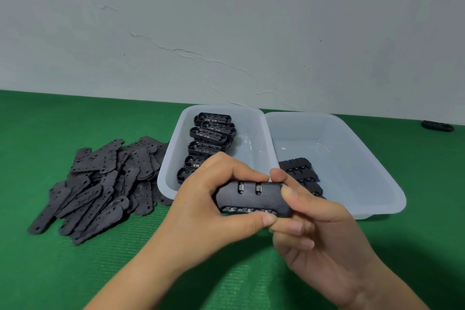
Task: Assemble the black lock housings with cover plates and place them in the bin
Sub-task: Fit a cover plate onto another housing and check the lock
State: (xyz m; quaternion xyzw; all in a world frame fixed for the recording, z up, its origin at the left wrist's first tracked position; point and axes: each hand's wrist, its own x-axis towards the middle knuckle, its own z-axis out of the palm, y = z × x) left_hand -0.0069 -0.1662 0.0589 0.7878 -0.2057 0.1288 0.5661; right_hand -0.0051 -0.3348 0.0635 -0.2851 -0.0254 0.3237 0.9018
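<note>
Over the near middle of the green mat (75, 272), just in front of the two bins, I have the lock housing (251, 199) held up between both hands. My left hand (214, 211) curls round its left end, thumb below and fingers over the top; my right hand (317, 231) pinches its right end, index finger on the upper corner. The housing is matte black, long with rounded ends, two slots with metal tabs on its upper face and number dials along the edge facing me. I cannot tell whether a cover plate is seated on its hidden side. The risk I see is the plate sitting crooked or popping off if I squeeze unevenly, or the piece slipping onto the mat. Beyond my hands the left bin (173, 153) holds a row of open housings (208, 133); the right bin (364, 171) has finished locks (299, 171) in its near left corner. Loose cover plates (100, 184) lie heaped toward the mat's left edge.
</note>
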